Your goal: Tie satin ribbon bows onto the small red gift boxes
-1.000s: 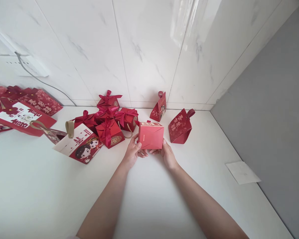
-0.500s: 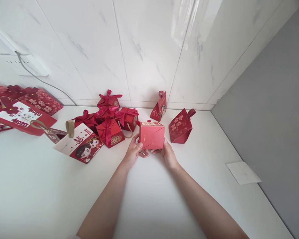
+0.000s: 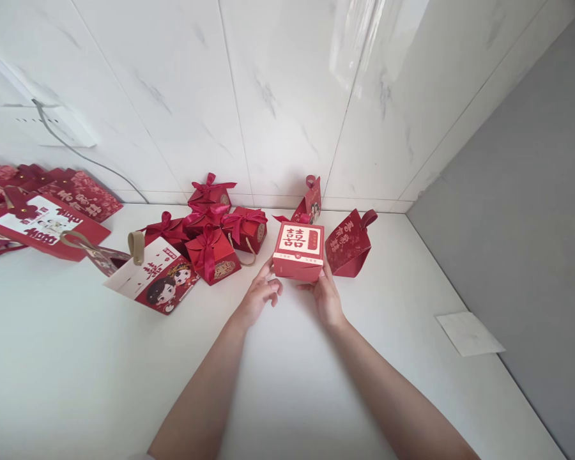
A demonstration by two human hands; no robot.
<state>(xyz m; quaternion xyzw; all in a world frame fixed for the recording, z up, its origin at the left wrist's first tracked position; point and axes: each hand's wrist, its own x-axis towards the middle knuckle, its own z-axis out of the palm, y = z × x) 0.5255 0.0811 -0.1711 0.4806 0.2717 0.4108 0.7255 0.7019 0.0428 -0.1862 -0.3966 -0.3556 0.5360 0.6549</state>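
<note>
Head view, I see both bare hands out over the white desk (image 3: 76,358), near its far edge by the marble-tiled wall (image 3: 278,96). Right hand (image 3: 326,295) grips the small square red cardboard box with a white label panel (image 3: 299,250), fingers curled under its right and lower side, box tipped so the label faces me. Left hand (image 3: 257,295) sits just beside the box's lower left corner, fingers loosely curled; I cannot tell if the fingertips touch it. Box is lifted at the far middle of the desk. Just right of it, a red paper pouch with a loop handle (image 3: 349,243) lies tilted; behind it, a smaller red pouch (image 3: 312,199) against the wall. Left of the box, a cluster of red ribbon-tied boxes (image 3: 211,225), then a flat red-and-white card with cartoon couple (image 3: 154,276). Far left edge: stack of flat red bags (image 3: 43,214). A white paper slip (image 3: 468,333) lies at the right edge.
</note>
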